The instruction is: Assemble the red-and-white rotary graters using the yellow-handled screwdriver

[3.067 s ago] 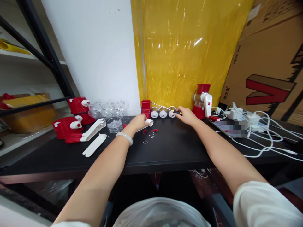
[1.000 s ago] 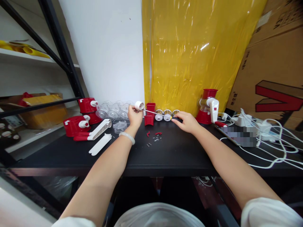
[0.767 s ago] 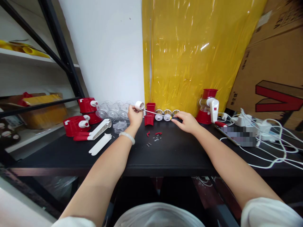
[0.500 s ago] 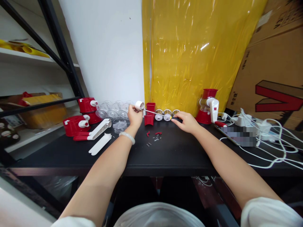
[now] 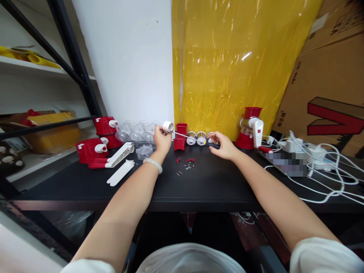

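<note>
Glossy, creased yellow plastic [image 5: 224,72] rises behind a matte black surface [image 5: 216,182]. Both arms stretch forward; the left hand [image 5: 163,141], lifted, pinches a hollow white part [image 5: 168,126] in a narrow grip. The right hand [image 5: 224,146], wrist low, has its fingers curled loosely round the screwdriver [image 5: 211,145], whose slim metal shaft reaches the part's round opening.
</note>
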A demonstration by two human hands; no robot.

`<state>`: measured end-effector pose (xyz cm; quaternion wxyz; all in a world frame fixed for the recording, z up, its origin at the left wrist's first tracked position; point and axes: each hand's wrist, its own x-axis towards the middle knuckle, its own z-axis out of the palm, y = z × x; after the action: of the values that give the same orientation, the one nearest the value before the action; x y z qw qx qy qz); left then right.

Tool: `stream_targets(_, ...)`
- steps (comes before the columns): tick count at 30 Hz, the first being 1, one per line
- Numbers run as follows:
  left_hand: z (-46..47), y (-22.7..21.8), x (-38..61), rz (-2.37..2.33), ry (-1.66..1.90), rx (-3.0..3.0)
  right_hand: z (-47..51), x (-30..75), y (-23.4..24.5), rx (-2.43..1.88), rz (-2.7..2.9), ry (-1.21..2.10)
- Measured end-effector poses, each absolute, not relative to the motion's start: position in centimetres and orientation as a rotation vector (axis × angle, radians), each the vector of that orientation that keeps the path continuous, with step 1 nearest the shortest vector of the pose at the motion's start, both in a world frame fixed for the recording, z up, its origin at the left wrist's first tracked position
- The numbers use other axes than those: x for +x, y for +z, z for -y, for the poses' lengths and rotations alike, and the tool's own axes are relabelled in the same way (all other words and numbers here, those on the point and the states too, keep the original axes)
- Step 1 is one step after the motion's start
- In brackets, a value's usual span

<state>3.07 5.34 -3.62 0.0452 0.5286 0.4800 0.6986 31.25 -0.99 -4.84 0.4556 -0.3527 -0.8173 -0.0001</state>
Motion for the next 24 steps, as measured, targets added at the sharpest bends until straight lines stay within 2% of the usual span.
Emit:
stream_targets(9, -5.3, -3.3, 2.8, -1.517, 2.140, 1.517, 0.8, 31.0, -4.7, -0.776, 1.732, 0.617)
stream_targets(17, -5.0, -3.4, 3.1, -1.519, 2.114, 1.626, 0.9, 30.6, -4.2, -0.845, 1.470, 0.601)
stream_targets(24, -5.0, -3.5, 3.0, -1.581, 2.071, 1.662, 0.2, 31.7, -4.2, -0.751, 1.468, 0.699)
